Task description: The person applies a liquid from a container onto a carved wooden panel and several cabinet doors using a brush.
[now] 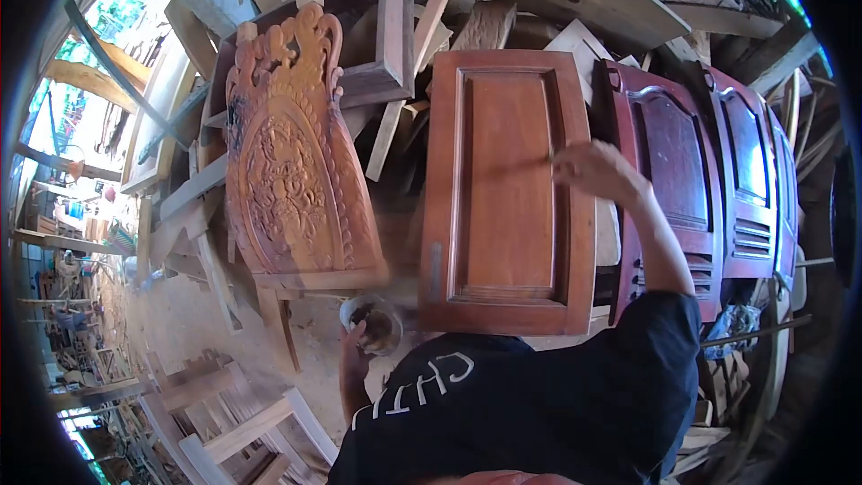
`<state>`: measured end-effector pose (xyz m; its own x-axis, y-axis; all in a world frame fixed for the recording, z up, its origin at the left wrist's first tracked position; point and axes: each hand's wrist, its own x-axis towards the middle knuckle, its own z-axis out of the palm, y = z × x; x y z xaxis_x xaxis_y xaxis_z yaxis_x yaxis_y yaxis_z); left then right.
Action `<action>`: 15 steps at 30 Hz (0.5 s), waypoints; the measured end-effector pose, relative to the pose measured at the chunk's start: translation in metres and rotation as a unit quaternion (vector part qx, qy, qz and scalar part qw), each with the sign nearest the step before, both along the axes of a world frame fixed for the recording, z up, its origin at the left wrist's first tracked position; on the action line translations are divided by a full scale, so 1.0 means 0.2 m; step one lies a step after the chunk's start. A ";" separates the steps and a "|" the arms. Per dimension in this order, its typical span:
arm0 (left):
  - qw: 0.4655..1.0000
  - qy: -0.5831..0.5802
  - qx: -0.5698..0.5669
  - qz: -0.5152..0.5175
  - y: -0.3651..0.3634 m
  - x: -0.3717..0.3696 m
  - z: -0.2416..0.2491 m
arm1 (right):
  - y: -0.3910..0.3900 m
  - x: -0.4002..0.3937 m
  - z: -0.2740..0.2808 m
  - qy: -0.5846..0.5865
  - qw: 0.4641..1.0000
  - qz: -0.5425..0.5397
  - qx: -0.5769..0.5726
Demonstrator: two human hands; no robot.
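A reddish-brown wooden panel door [503, 189] with a raised centre lies in front of me. Over its right side is my right hand [597, 171], fingers pinched together; I cannot tell what they hold. A darker streak runs leftward from the fingertips across the centre of the panel. My left hand [354, 344] grips a small round tub [386, 314] below the door's lower left corner, thumb over the rim. Dark brown contents show inside the tub. Left of the door stands a carved wooden headboard-like panel [292, 153] with a scrolled top.
Dark red glossy doors [673, 162] with louvred slats line up on the right. Unfinished wooden frames [251, 431] lie on the floor at lower left. Boards and a box-like wooden frame [386, 45] are stacked behind the panels. A clear plastic bag [734, 330] sits at lower right.
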<state>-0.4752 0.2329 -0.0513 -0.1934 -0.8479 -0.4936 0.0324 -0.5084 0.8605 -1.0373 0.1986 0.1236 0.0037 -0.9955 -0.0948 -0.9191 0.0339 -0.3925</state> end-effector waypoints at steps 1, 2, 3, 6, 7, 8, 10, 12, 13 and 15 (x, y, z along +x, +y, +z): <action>1.000 0.004 0.003 -0.001 -0.01 -0.01 0.03 | 0.07 0.08 0.04 -0.004 0.999 0.024 0.021; 0.997 0.031 0.067 0.035 -0.05 -0.05 0.09 | 0.14 0.14 0.05 -0.032 0.998 0.050 0.018; 0.987 0.059 0.130 0.071 -0.07 -0.07 0.13 | 0.18 0.20 0.10 -0.076 0.991 0.042 0.102; 0.987 0.068 0.130 0.073 -0.08 -0.05 0.11 | 0.22 0.28 0.10 -0.152 0.920 0.151 0.327; 0.987 0.071 0.123 0.074 -0.08 -0.05 0.12 | 0.21 0.26 0.05 -0.185 0.877 0.199 0.396; 0.987 0.073 0.122 0.075 -0.07 -0.06 0.13 | 0.19 0.21 0.01 -0.183 0.877 0.200 0.396; 0.986 0.059 0.133 0.083 -0.05 -0.07 0.16 | 0.05 0.02 -0.03 -0.235 0.861 0.055 0.447; 0.986 0.063 0.129 0.081 -0.02 -0.05 0.13 | -0.18 -0.29 -0.09 -0.256 0.885 -0.024 0.389; 0.987 0.067 0.126 0.077 -0.01 -0.04 0.13 | -0.30 -0.40 -0.03 -0.222 0.921 -0.075 0.310; 0.987 0.056 0.132 0.078 0.01 -0.04 0.14 | -0.52 -0.72 -0.12 -0.147 0.970 -0.135 0.138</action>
<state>-0.4830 0.2357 -0.0226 -0.1359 -0.7166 -0.6841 0.2152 -0.6954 0.6856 -1.1821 0.0936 0.0997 -0.1853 -0.9011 -0.3920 -0.7116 0.3981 -0.5789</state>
